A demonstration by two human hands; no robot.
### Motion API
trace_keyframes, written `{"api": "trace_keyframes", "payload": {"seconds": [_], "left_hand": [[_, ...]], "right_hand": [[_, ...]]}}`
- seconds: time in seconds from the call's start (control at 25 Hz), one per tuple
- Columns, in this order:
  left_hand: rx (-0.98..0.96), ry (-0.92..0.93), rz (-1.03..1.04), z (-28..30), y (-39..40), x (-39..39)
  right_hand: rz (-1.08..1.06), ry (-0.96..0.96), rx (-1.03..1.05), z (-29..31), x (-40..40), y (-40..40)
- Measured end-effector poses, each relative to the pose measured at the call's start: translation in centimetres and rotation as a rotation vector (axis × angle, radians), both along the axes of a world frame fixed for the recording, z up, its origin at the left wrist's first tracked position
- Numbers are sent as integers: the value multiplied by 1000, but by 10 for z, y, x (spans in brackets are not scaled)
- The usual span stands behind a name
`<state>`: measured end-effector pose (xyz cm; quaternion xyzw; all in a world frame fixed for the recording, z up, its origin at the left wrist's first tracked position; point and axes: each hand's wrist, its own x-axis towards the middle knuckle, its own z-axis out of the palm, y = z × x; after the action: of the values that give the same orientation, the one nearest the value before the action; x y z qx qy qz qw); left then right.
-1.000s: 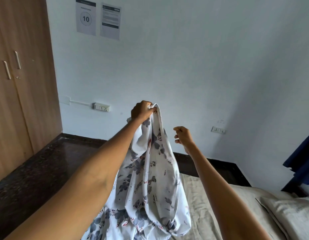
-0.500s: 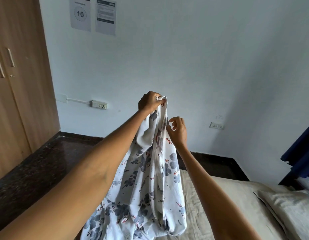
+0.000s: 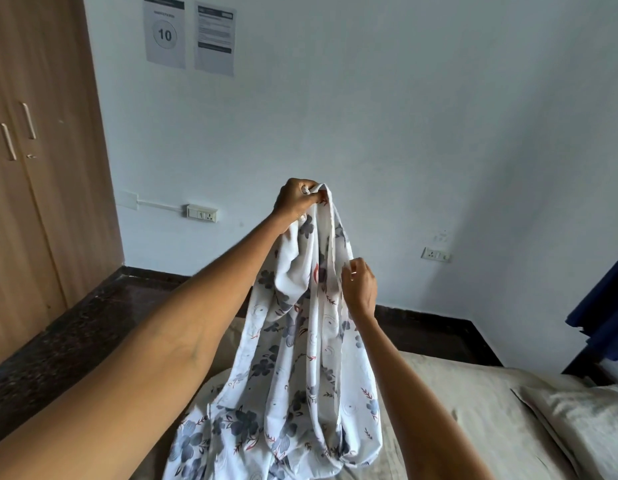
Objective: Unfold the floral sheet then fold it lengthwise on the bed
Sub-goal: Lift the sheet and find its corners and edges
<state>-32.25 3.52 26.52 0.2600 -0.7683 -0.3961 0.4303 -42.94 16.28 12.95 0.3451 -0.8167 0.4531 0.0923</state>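
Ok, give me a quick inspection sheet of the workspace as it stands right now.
Surface: bed with beige cover, partly under the sheet.
Job's things: floral sheet bunched, hanging from its top, lower part piled on the bed.
Clutter: pillow at the right.
Hands: left hand grips the sheet's top; right hand pinches an edge lower down.
Cables: white conduit to wall socket.
Surroundings: wardrobe, two wall notices, second socket, blue curtain.
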Motion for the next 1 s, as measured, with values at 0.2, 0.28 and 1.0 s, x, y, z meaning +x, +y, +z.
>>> {"api": "trace_keyframes", "payload": {"seconds": [0.2,0.28,1.0], "left_hand": [[26,-117,228,-3,-9,9],[16,-111,217,-2,0,5],[21,-68,78,5,-12,-4]], "right_hand": [[212,346,133,-14,2,28],[208,378,221,-22,8,23],[522,-137,174,21,-4,-12]]}}
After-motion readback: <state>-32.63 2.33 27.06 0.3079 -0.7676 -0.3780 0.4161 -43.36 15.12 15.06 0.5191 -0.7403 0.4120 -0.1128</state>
